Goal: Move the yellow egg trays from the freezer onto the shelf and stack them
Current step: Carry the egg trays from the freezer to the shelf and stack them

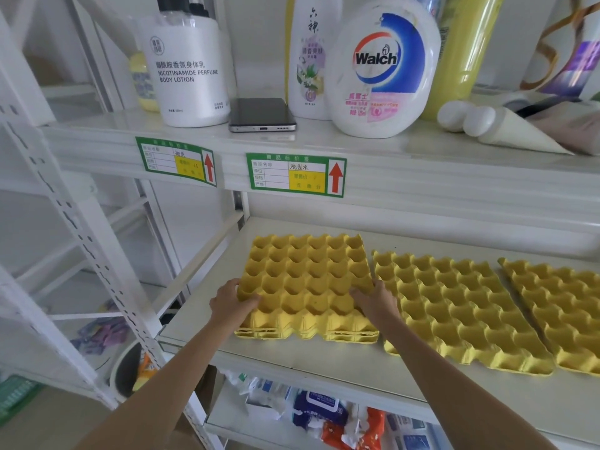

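Left hand [231,302] and right hand [373,300] each keep a clenched grip on opposite edges of the stacked egg trays [306,287] — likely squaring them on the shelf [201,306] — beside two single trays [454,306]

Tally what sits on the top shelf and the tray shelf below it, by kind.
Yellow egg tray stacks: 3
Upright bottles: 4
Lying tubes: 2
Phone: 1
Total: 10
Both hands grip the left stack.
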